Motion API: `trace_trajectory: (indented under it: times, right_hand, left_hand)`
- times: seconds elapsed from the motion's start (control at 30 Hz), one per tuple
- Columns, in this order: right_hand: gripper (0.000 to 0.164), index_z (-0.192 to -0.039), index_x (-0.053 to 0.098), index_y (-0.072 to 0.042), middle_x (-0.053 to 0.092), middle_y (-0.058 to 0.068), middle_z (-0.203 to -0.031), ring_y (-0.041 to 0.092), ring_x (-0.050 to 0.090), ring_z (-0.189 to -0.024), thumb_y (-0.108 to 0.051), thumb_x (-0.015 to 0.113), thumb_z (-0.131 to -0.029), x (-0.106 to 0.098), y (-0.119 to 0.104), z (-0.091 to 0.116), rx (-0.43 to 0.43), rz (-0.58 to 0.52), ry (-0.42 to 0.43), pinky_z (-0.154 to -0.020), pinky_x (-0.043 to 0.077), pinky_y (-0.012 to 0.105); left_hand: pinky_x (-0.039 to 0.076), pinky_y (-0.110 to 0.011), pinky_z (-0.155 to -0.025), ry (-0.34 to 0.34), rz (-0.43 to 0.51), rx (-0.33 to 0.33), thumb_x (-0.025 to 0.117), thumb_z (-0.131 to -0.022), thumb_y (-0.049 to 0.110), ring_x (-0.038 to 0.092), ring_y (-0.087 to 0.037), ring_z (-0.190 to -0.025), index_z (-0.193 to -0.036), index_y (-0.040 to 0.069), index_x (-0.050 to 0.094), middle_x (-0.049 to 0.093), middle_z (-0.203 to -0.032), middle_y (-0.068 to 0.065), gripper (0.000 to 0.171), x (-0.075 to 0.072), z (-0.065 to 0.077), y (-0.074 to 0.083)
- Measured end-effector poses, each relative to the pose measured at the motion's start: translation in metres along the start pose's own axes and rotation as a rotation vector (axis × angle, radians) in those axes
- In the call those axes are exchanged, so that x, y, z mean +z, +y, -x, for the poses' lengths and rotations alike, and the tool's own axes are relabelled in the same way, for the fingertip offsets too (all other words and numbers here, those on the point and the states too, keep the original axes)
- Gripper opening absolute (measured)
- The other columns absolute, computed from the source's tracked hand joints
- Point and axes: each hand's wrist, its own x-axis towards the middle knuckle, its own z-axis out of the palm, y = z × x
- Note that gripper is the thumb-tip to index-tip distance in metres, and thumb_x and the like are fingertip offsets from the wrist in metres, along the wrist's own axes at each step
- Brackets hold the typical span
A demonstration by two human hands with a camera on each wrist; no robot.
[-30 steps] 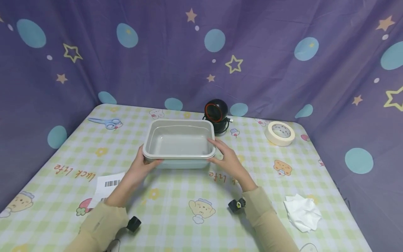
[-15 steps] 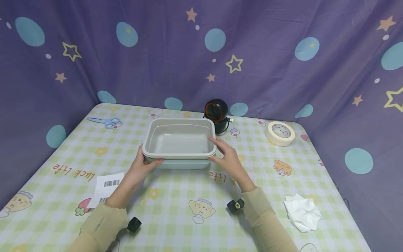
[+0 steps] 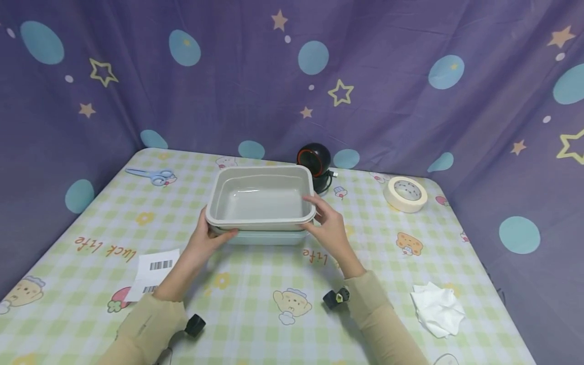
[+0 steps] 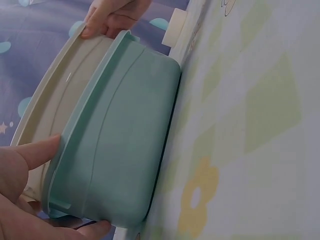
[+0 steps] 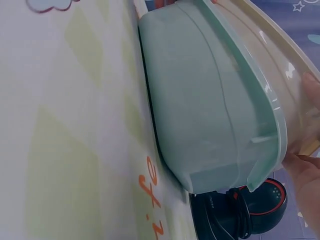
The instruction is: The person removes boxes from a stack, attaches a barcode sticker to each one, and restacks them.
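Note:
A light grey rectangular tub (image 3: 261, 198) sits nested in a teal tub (image 3: 268, 238), its upper walls standing out above the teal rim. My right hand (image 3: 331, 230) pinches the grey tub's right side, fingertips over its rim and thumb at the front corner. At the left end, my left hand (image 3: 201, 242) grips the teal tub, thumb at the front rim and fingers around the end. In the left wrist view the teal tub (image 4: 117, 127) rests on the table, with the grey wall (image 4: 60, 92) rising from it. Its lower part is hidden inside.
Behind the tubs stands a round black device (image 3: 315, 159) with a cable. Blue scissors (image 3: 155, 176) lie at the back left, a masking tape roll (image 3: 405, 194) at the back right. A barcode paper (image 3: 152, 271) is by my left forearm; a crumpled white tissue (image 3: 438, 309) lies right.
The grey tub has risen slightly out of the teal tub, its back rim moving up, with my right hand following it. My left hand has stayed nearly still on the teal tub.

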Motion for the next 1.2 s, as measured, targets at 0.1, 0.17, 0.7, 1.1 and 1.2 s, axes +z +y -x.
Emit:
trace_trajectory:
  times: [0.1,0.17,0.7,1.1,1.2]
  right_hand:
    - [0.056,-0.126,0.058,0.0,0.044,0.021,-0.148,0.032,0.044,-0.137,0.007,0.076,-0.073,0.0,-0.001,0.0,0.006,-0.032,0.015,-0.102,0.048,0.04]
    - [0.054,-0.125,0.059,0.0,0.043,0.021,-0.148,0.031,0.045,-0.137,0.007,0.076,-0.074,0.0,-0.002,-0.001,0.008,-0.04,0.026,-0.102,0.048,0.041]
    - [0.053,-0.123,0.056,0.009,0.051,0.026,-0.139,0.035,0.046,-0.135,0.012,0.074,-0.074,-0.01,-0.008,-0.002,-0.062,-0.146,0.105,-0.1,0.05,0.042]
    - [0.049,-0.123,0.055,0.01,0.051,0.023,-0.14,0.032,0.054,-0.127,0.011,0.072,-0.077,-0.034,-0.013,0.0,-0.055,-0.168,0.18,-0.101,0.049,0.04]
    - [0.05,-0.123,0.055,0.01,0.051,0.023,-0.14,0.027,0.053,-0.129,0.012,0.072,-0.077,-0.042,-0.012,0.001,-0.046,-0.157,0.198,-0.101,0.049,0.037]
  left_hand:
    - [0.013,-0.051,-0.122,0.004,-0.012,-0.008,0.066,-0.092,0.01,0.009,-0.037,-0.15,-0.155,0.015,-0.004,0.007,-0.162,-0.015,0.094,0.0,0.0,0.0]
    - [0.014,-0.051,-0.122,0.002,-0.011,-0.007,0.066,-0.092,0.01,0.01,-0.037,-0.15,-0.155,0.015,-0.004,0.008,-0.162,-0.015,0.094,0.0,-0.001,-0.001]
    - [0.014,-0.058,-0.12,-0.01,-0.068,-0.032,0.069,-0.09,0.018,0.006,-0.044,-0.148,-0.155,0.019,-0.006,0.003,-0.162,-0.021,0.099,-0.001,-0.002,-0.003]
    - [0.021,-0.05,-0.12,-0.016,-0.082,-0.126,0.063,-0.094,0.014,0.011,-0.041,-0.149,-0.154,0.012,-0.016,-0.001,-0.162,-0.021,0.099,-0.002,-0.003,0.003]
    - [0.022,-0.051,-0.12,-0.016,-0.089,-0.139,0.063,-0.094,0.014,0.011,-0.041,-0.148,-0.154,0.012,-0.016,-0.002,-0.162,-0.021,0.099,-0.003,-0.003,0.003]
